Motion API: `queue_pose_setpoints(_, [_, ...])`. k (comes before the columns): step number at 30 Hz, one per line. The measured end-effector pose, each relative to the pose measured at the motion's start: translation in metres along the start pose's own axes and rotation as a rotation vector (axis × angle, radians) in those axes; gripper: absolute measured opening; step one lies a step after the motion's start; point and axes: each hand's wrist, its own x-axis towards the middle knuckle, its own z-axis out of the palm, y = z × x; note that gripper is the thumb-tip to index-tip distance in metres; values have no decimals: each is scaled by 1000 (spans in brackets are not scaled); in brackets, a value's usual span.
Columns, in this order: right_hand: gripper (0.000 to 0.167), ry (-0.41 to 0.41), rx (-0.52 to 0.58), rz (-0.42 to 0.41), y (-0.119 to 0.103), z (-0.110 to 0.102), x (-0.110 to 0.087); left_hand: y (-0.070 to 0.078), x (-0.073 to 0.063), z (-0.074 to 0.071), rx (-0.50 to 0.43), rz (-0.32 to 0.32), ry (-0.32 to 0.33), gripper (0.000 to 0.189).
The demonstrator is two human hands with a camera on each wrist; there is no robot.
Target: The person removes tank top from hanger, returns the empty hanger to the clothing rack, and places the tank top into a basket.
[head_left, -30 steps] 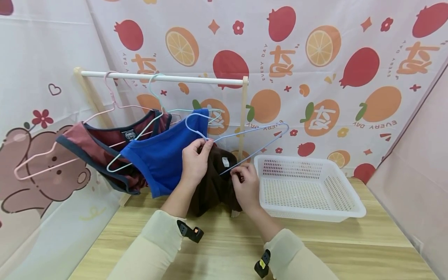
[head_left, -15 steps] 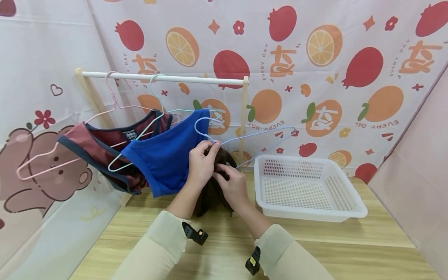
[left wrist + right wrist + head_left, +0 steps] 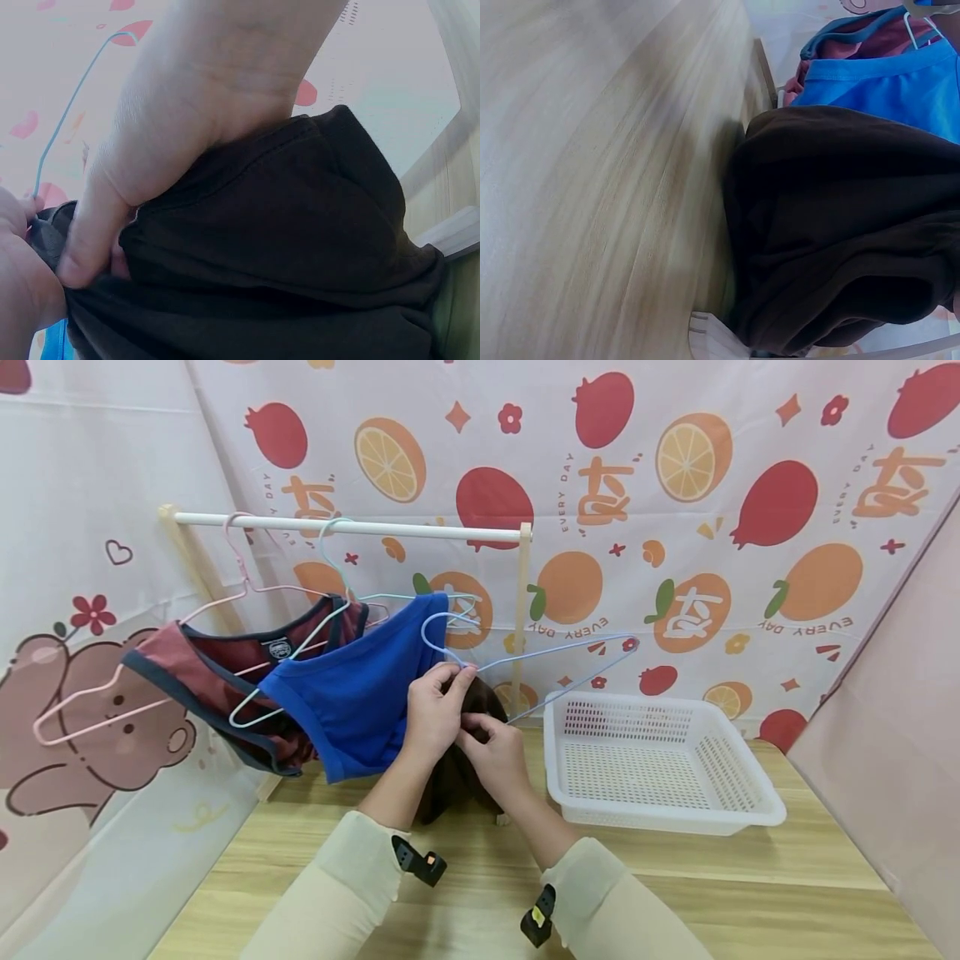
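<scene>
My left hand (image 3: 437, 706) pinches a light blue clothes hanger (image 3: 558, 652) at the base of its hook, thumb on top. A dark brown garment (image 3: 450, 785) hangs below both hands, its folds filling much of the left wrist view. Close beside the left hand, my right hand (image 3: 497, 752) pinches the brown fabric; in the left wrist view its thumb and fingers grip the cloth edge. One end of the hanger sticks out to the right, bare of cloth. The other end is hidden behind the left hand and fabric.
A rack with a white rail (image 3: 420, 530) stands behind. On it hang a maroon sleeveless top (image 3: 202, 672) on a pink hanger and a blue garment (image 3: 352, 693) on a mint hanger. A white perforated basket (image 3: 675, 817) stands right on the wooden table (image 3: 750, 893).
My right hand has moved left from the hanger's lower bar to beside the left hand. The left hand and blue hanger have shifted slightly right and down.
</scene>
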Motion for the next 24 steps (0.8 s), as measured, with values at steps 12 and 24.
queue_pose_setpoints(12, [8, -18, -27, -38, 4, -5, 2, -38, 8, 4, 9, 17, -1, 26])
queue_pose_setpoints(24, [10, -74, -177, -117, 12, -9, -2, -30, 15, -6, -74, -26, -56, 24])
